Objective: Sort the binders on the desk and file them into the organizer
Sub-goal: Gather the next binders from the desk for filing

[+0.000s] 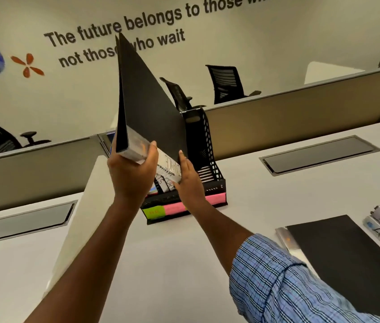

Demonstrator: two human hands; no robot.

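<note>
Black binder is held tilted over the organizer, dead centre. The left hand grips its spine end and the right hand holds its lower edge. Some filed binders are already inside. At four o'clock, unfiled binders remain on the desk.

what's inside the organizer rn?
Inside the black mesh organizer, a few filed binders show handwritten spines. The black binder held by the left hand and right hand covers the rest, so their count is hidden.

Wall lettering reads "The future belongs to those".
</note>
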